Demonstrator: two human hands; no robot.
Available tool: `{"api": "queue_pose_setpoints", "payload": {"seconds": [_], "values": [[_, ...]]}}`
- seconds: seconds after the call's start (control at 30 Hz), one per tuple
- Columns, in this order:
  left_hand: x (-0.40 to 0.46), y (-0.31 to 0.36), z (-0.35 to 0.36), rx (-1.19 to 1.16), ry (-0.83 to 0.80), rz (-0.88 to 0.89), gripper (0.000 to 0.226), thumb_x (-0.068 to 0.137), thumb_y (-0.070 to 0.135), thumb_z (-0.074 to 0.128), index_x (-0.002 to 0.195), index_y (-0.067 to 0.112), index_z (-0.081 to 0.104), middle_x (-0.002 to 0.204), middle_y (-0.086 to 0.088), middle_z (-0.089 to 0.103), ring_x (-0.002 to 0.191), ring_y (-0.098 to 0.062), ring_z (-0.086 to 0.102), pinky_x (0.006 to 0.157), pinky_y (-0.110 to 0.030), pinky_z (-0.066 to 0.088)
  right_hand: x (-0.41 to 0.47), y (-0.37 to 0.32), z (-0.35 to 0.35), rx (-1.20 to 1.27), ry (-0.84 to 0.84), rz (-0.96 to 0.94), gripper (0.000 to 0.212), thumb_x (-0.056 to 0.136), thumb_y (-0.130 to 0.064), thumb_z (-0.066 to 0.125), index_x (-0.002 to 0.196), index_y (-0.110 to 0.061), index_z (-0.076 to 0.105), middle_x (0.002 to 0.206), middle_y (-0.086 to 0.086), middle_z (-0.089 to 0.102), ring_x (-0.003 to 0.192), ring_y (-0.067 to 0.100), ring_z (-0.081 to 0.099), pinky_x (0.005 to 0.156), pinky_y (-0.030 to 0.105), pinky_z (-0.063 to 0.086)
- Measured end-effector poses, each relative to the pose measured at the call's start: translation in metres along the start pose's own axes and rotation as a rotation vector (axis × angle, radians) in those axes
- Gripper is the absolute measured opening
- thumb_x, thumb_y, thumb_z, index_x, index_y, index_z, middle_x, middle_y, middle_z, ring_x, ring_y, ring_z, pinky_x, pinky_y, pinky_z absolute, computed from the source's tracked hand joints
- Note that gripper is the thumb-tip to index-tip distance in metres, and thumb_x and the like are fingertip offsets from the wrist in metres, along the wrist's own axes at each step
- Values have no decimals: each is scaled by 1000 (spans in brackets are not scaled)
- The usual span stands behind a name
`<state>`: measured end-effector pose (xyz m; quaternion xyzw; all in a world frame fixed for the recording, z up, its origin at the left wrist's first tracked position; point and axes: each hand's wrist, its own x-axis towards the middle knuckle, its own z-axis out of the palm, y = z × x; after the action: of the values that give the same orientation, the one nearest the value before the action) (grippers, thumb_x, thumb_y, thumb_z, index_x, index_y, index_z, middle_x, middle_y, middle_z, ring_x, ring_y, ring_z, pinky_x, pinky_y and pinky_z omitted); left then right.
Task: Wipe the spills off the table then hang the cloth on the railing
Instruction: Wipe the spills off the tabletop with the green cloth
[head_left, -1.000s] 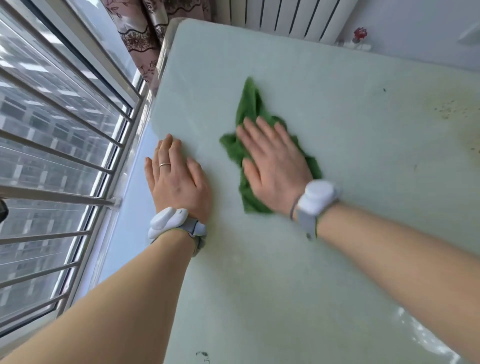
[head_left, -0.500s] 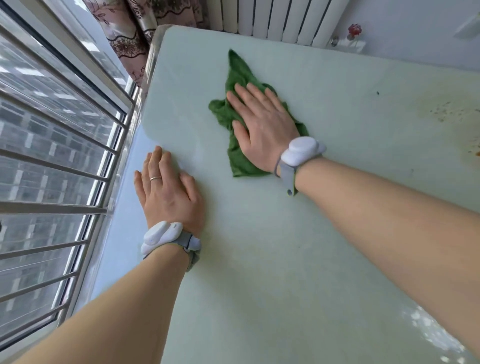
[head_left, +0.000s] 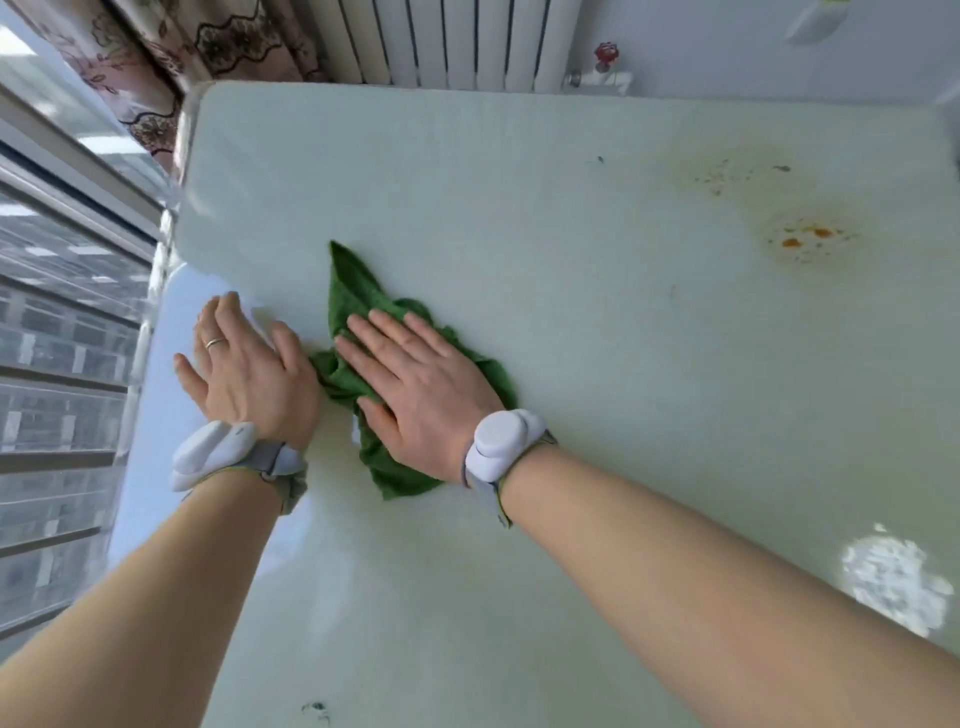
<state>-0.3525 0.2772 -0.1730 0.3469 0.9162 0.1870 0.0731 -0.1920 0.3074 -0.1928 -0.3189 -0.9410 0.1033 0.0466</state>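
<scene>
The right hand (head_left: 421, 395) lies flat on the green cloth (head_left: 358, 306), fingers (head_left: 384, 332) straight and slightly spread, pressing it onto the pale surface (head_left: 571, 364). The cloth is crumpled, near the left edge of the surface, one corner pointing away from the person. The left hand (head_left: 244, 364) rests flat just beside the cloth, its fingers straight and holding nothing. Orange spills (head_left: 805, 236) are at the far right, well apart from the cloth. The railing (head_left: 62, 374) runs along the left.

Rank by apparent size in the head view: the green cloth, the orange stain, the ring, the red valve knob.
1. green cloth
2. orange stain
3. red valve knob, though it sits farthest from the camera
4. ring
</scene>
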Motion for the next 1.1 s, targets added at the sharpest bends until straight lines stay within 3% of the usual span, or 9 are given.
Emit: {"api": "queue_pose_setpoints", "payload": {"seconds": [0.1,0.27,0.4,0.6,0.83,0.97,1.1], "values": [[-21,50,6,-26,-17,96,57,97,34,30,151,17,32,161,-2,31,150,-20,24,125,-48,6,0,22,-8,1,18,73,58,103,-39,31,157,-19,37,166,4,33,155,21,25,129,41,12],[-89,148,42,-97,-85,289,61,95,35,30,152,15,34,160,-2,34,150,-18,26,126,-43,6,-36,124,-35,-29,57,319,63,101,-40,20,157,-17,37,165,5,34,154,24,29,128,42,15],[-127,177,79,-68,-237,337,59,99,31,30,156,16,26,165,1,22,154,-15,12,126,-44,0,-83,195,-49,-84,147,448,58,105,-39,27,156,-16,39,163,6,37,152,25,32,128,42,16],[-135,167,96,94,-175,379,63,96,31,29,157,14,23,168,-1,14,156,-17,5,126,-49,0,-103,201,-50,-78,218,511,55,105,-36,33,155,-13,42,162,7,39,152,26,32,128,44,19],[-137,169,91,123,-215,366,63,99,33,29,158,14,17,168,-1,8,156,-17,-1,126,-48,-3,-180,163,-52,-83,78,456,58,107,-38,30,161,-16,27,169,5,23,158,22,17,129,45,15],[-137,169,92,135,-211,367,63,100,33,29,158,14,17,168,-2,7,156,-17,-1,126,-48,-3,-158,186,-52,-96,65,357,58,106,-38,31,161,-19,27,169,4,22,158,21,16,129,43,12],[-136,170,95,132,-199,369,63,98,33,30,157,13,20,168,-3,11,156,-18,1,126,-49,-1,-99,230,-54,-114,144,330,57,104,-36,35,158,-18,36,166,5,32,155,23,26,128,44,16]]}}
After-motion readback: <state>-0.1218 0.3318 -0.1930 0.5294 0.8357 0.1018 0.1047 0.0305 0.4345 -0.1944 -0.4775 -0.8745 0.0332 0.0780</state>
